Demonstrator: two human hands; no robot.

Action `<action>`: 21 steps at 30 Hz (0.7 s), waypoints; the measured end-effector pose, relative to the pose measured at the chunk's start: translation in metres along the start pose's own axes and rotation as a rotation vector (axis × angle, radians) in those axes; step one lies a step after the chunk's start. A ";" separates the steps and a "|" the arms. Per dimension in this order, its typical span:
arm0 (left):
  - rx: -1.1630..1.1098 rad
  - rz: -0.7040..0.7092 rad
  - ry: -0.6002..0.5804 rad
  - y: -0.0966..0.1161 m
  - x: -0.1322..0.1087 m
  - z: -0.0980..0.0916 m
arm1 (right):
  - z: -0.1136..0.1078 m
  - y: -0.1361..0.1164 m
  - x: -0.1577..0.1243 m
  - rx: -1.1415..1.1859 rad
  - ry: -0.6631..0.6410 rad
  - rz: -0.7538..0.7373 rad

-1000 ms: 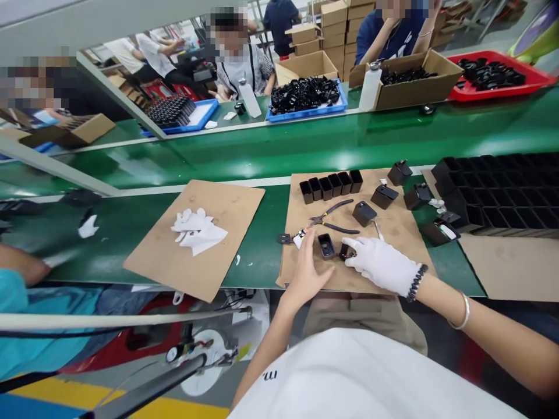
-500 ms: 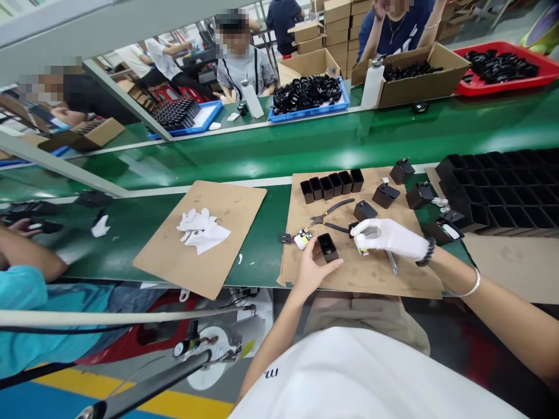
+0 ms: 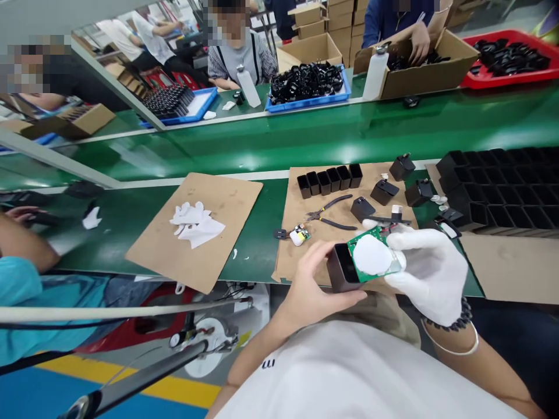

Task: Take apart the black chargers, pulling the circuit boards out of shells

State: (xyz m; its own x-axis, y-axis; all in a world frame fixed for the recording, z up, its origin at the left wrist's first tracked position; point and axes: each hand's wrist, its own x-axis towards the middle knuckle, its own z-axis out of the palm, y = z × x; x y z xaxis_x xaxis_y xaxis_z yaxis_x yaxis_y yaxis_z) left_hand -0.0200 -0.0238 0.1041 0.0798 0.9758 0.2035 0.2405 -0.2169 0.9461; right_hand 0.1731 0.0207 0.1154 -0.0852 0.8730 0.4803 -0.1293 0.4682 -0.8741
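My left hand [image 3: 308,288], bare, is closed around a black plastic case [image 3: 343,270] whose open end faces right. Gloved in white, my right hand [image 3: 425,265] pinches a green circuit board [image 3: 371,253] with a round white pad on its face. The board's left edge is at the mouth of the case; I cannot tell whether it has entered. Behind the hands lie cutting pliers [image 3: 329,214] with black and yellow handles. Another small circuit board [image 3: 300,234], joined to a black plug piece [image 3: 280,234], rests left of them.
A row of open black cases [image 3: 329,180] stands on the cardboard sheet [image 3: 290,203]. Closed black adapters [image 3: 384,191] sit to its right, near a large block of cases [image 3: 502,186]. White gloves [image 3: 198,224] lie on another cardboard sheet [image 3: 151,238]. Co-workers sit across the green bench and at left.
Both hands have come up closer to the camera. My right hand has brought the circuit board to the case's mouth, and my left hand has lifted and tilted the case.
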 end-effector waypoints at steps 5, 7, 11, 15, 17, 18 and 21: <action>0.002 0.111 0.028 0.007 0.000 -0.002 | 0.005 -0.012 0.002 -0.093 -0.153 -0.146; 0.007 0.136 0.033 0.008 -0.001 -0.003 | 0.007 -0.016 0.007 -0.081 -0.215 -0.185; 0.017 0.200 0.007 0.008 0.001 -0.006 | 0.008 -0.023 0.011 -0.068 -0.273 -0.219; 0.018 0.266 0.005 0.007 0.003 -0.008 | 0.004 -0.024 0.006 -0.035 -0.340 -0.168; 0.010 0.294 0.004 0.007 0.005 -0.009 | 0.002 -0.024 0.004 -0.028 -0.356 -0.160; 0.008 0.308 0.002 0.007 0.005 -0.010 | 0.001 -0.024 0.003 -0.027 -0.353 -0.163; -0.001 0.347 -0.007 0.007 0.006 -0.011 | 0.000 -0.025 0.002 -0.018 -0.350 -0.157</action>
State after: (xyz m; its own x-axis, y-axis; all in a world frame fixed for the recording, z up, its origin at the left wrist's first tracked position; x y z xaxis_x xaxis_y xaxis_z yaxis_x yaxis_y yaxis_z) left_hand -0.0285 -0.0193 0.1149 0.1636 0.8434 0.5117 0.1969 -0.5362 0.8208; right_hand 0.1764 0.0109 0.1380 -0.3986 0.6924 0.6014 -0.1506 0.5974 -0.7877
